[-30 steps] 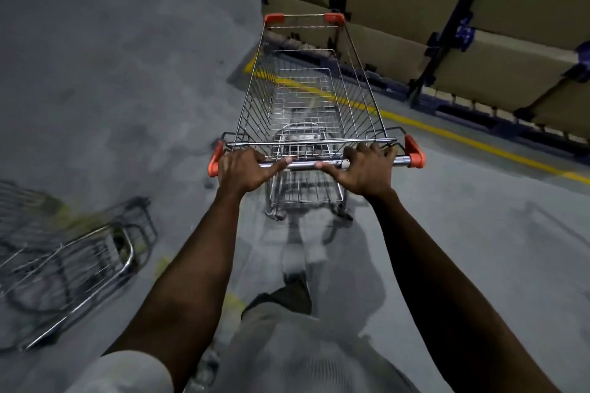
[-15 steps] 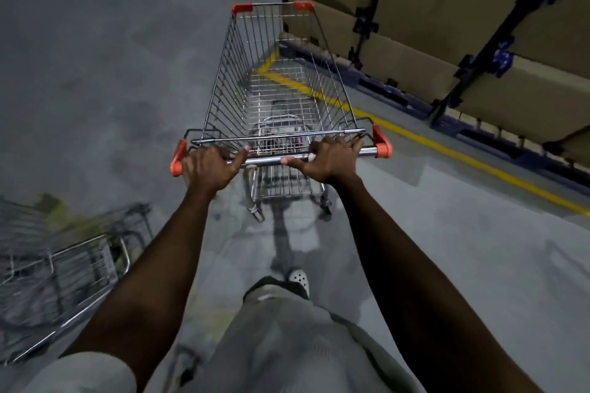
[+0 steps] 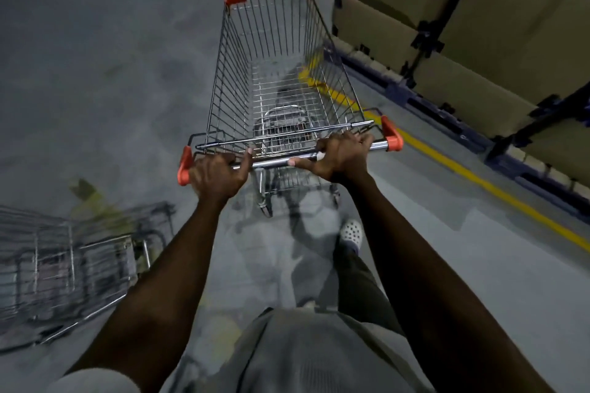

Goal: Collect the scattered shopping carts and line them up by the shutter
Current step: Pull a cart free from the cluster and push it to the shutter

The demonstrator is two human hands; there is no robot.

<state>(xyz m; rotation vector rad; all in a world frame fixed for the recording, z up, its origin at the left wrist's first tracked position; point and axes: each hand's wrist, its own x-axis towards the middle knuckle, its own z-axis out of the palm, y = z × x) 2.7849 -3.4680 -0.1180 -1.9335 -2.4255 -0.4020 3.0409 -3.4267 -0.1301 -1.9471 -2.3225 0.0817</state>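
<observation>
A white perforated shoe (image 3: 351,233) steps on the grey floor (image 3: 95,57) just behind the wire shopping cart (image 3: 277,73). Both hands grip its chrome handle (image 3: 281,163): the left hand (image 3: 220,177) by the orange end cap and the right hand (image 3: 341,158) nearer the other cap, fingers curled round the bar. A second cart (image 3: 64,265), blurred, stands to the left. Beyond, a yellow line (image 3: 479,182) runs along racked cardboard boxes (image 3: 479,25).

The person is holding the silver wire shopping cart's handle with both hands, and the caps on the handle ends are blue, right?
Not quite. The plastic caps on the handle ends are orange-red, not blue, as the head view shows. The rest is right: the left hand and the right hand both grip the shiny metal handle of the silver wire shopping cart.
</observation>
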